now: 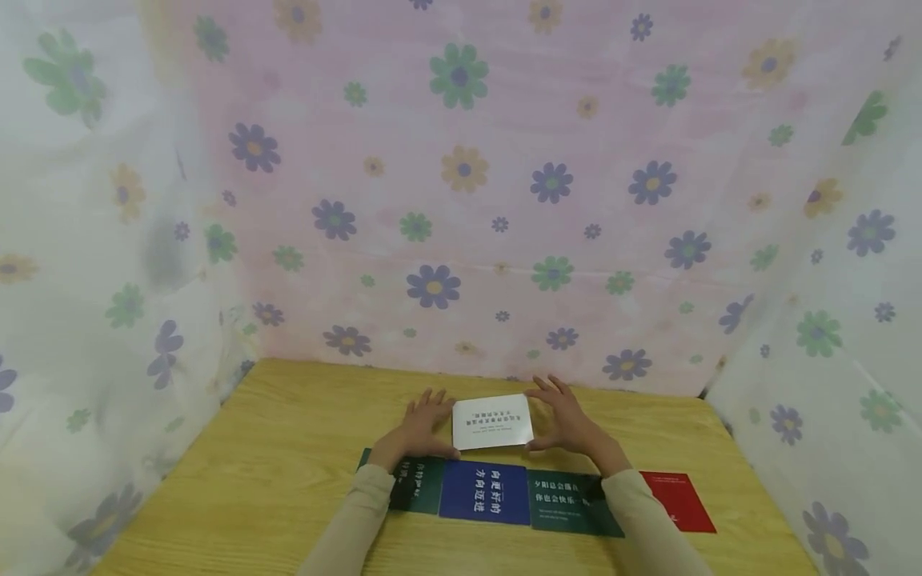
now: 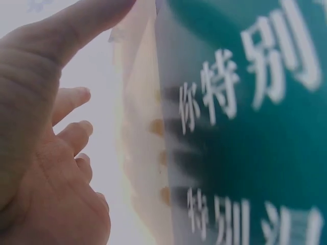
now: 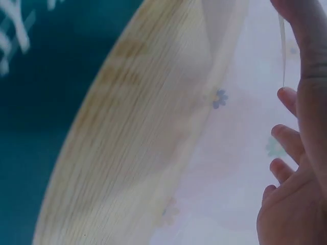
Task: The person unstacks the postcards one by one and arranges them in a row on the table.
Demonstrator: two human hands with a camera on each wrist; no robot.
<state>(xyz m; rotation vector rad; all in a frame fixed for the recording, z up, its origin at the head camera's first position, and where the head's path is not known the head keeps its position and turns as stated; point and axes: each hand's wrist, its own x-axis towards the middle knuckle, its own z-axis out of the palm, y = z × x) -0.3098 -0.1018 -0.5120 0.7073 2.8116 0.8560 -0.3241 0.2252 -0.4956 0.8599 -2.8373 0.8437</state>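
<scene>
A white card (image 1: pixel 492 434) with dark printed characters is held up between both hands, tilted toward the head camera. My left hand (image 1: pixel 420 426) grips its left edge, thumb at the bottom corner and fingers at the top. On the opposite edge, my right hand (image 1: pixel 569 419) holds it the same way; the right wrist view catches the card (image 3: pixel 283 48) edge-on between thumb and index finger. Below the hands lie a dark green card (image 1: pixel 426 490), partly covered by the left wrist, a blue card (image 1: pixel 484 494) and a second green card (image 1: pixel 569 510), side by side.
A red card (image 1: pixel 684 504) lies at the right of the row, partly behind the right sleeve. The wooden table (image 1: pixel 238 464) ends against flower-printed curtains (image 1: pixel 461 240) at the back and both sides.
</scene>
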